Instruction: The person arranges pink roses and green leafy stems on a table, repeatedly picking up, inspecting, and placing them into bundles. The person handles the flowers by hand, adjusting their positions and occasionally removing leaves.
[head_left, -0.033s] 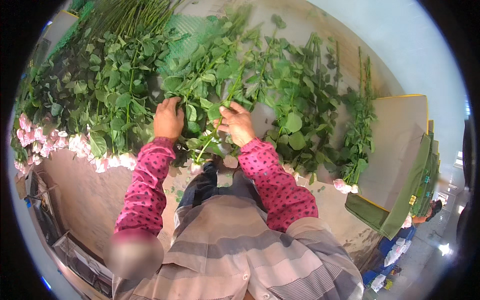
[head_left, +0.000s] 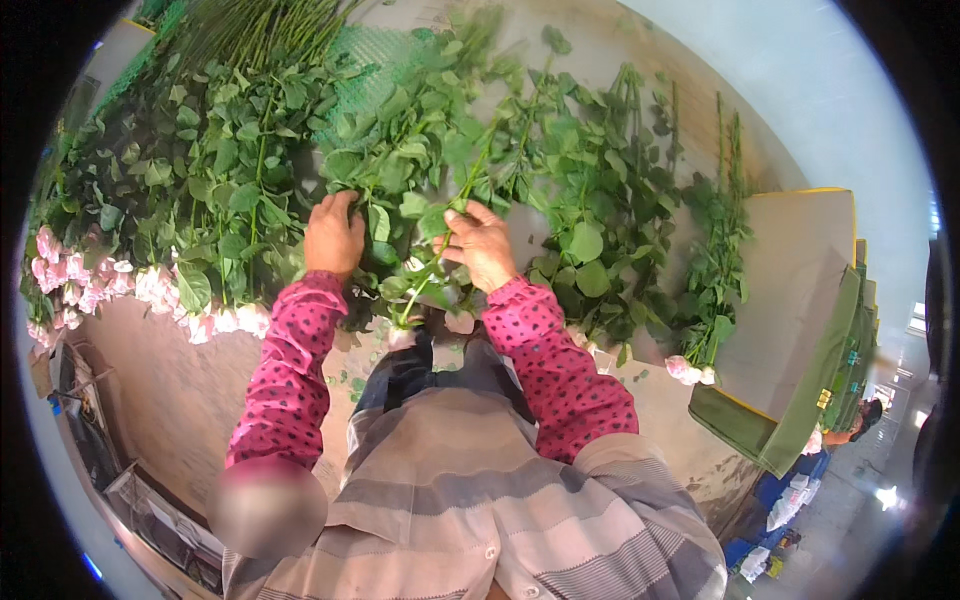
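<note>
My right hand (head_left: 478,247) pinches the green stem of a rose (head_left: 471,184) between thumb and fingers. The stem slants over the table, leafy end away from me, its pale pink bloom (head_left: 401,338) hanging toward my body and slightly blurred. To the left, my left hand (head_left: 335,236) rests palm down with fingers bent and close together in the leaves. Foliage hides its fingertips, so what they grip does not show. Under and between both hands lie more leafy rose stems (head_left: 400,170).
A thick pile of pink roses (head_left: 160,285) covers the left side, stems pointing away, near green netting (head_left: 370,85). Smaller rose bunches (head_left: 590,240) lie to the right. A far-right bunch (head_left: 715,260) sits beside a grey panel (head_left: 800,290) with green cloth (head_left: 735,425).
My right hand and the rose in it have shifted slightly to the right. My left hand has moved a touch left and stays in the leaves.
</note>
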